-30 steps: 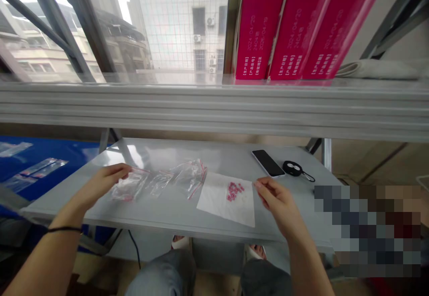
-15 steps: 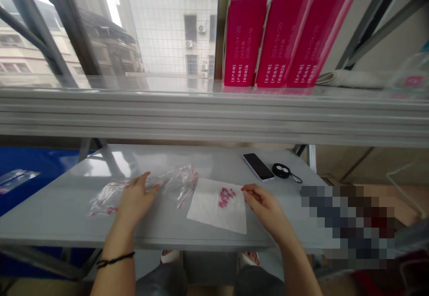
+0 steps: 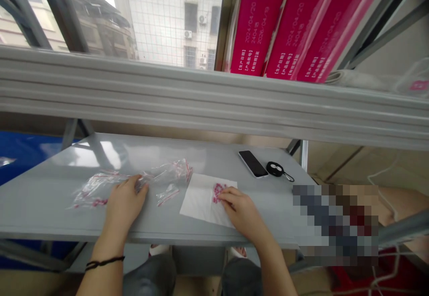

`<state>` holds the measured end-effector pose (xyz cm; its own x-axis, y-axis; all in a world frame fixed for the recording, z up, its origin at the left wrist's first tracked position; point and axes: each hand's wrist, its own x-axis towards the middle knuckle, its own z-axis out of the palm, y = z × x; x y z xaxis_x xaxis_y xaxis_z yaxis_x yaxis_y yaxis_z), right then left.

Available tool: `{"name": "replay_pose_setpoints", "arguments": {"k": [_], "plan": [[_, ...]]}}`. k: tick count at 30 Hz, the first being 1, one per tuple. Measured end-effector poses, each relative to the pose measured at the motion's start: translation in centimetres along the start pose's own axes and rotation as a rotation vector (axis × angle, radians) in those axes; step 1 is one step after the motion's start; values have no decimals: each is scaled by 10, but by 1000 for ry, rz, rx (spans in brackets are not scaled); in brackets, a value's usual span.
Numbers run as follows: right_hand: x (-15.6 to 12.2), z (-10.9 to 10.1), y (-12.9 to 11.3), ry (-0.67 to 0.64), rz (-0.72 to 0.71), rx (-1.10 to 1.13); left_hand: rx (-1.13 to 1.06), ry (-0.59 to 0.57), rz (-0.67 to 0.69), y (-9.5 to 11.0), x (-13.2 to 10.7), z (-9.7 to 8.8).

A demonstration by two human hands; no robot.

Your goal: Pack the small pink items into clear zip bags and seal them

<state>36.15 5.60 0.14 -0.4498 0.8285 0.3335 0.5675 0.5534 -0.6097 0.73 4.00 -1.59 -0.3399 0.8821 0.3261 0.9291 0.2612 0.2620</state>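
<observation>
A white paper sheet [image 3: 196,197] lies on the grey table, with a cluster of small pink beads [image 3: 217,189] on it. My right hand [image 3: 243,213] reaches over the sheet, thumb and fingers pinched together at the beads; what sits between the fingertips is too small to make out. To the left, my left hand [image 3: 124,202] has its thumb and forefinger closed on a crumpled clear plastic bag [image 3: 144,180]. Around it lie more clear bags [image 3: 97,188] with pink-red edges, and several pink pieces show beside the wrist. A small zip bag [image 3: 167,194] lies between that hand and the paper.
A phone [image 3: 254,164] and a round black case with a clip [image 3: 275,169] lie behind the paper, to the right. A grey shelf edge [image 3: 201,97] spans above the table, bearing tall pink boxes [image 3: 259,32]. Something pixelated [image 3: 335,220] covers the right end.
My right hand has moved left from the paper's right edge onto the beads. My left hand has settled lower onto the bags. A small bag now shows apart from the pile. The view has tilted down.
</observation>
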Motion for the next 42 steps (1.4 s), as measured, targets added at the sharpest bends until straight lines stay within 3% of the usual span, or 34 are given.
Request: {"name": "replay_pose_setpoints", "arguments": {"k": [3, 8, 12, 19, 24, 30, 36, 39, 42], "plan": [[-1, -1, -2, -11, -16, 1, -21, -24, -41, 2, -1, -7], [-2, -6, -4, -15, -25, -20, -21, -44, 7, 1, -2, -9], [-4, -10, -1, -13, -16, -41, -23, 7, 30, -1, -2, -5], [-3, -7, -1, -28, -28, -33, -152, 146, -62, -4, -3, -6], [-3, -7, -2, -29, -24, -38, -218, 72, -83, -7, -1, 0], [-4, -8, 1, -35, -24, -40, -96, 67, 25, -11, 2, 5], [-5, -9, 2, -19, -19, -17, -109, 72, 43, -14, 2, 2], [-5, -11, 2, 8, -22, 13, -119, 128, 11, -14, 1, -3], [-5, -14, 3, 68, -34, 45, -258, 263, -44, -7, -2, -15]]}}
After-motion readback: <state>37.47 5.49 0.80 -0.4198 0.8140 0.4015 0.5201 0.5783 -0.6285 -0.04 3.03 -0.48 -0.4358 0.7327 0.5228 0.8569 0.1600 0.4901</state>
